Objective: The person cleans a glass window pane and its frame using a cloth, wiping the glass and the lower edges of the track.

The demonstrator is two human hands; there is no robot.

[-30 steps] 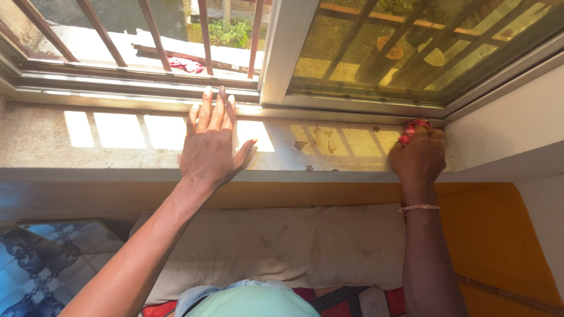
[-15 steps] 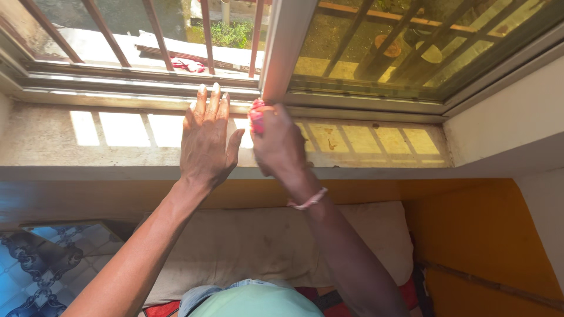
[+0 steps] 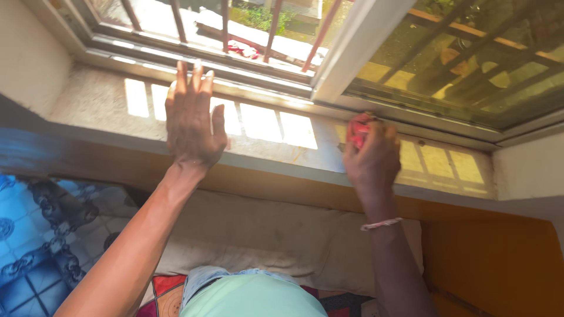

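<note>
The right hand (image 3: 371,157) is gripping one bunched red cloth (image 3: 356,132), fingers curled tightly around it so that only a small fold is showing above the knuckles. It is pressing the cloth onto the stone window sill (image 3: 106,103), close under the foot of the white window frame post (image 3: 358,47), just to the right of that post's base. The cloth is sitting at the fingertips, on their far side, toward the glass; the sill's long axis is running left to right across the view, so any stroke along it is lying sideways from the hand. The left hand (image 3: 191,120) is lying flat on the sill to the left of the post, fingers straight and close together, holding nothing, with its fingertips reaching the lower window track (image 3: 176,56). The right hand is plainly the nearer to the cloth (the left is well apart from it). There are two hands, one cloth and one bracelet (image 3: 380,223) on the right wrist. Below the sill a pale cushion (image 3: 276,235) is lying against an orange wall (image 3: 487,258).
</note>
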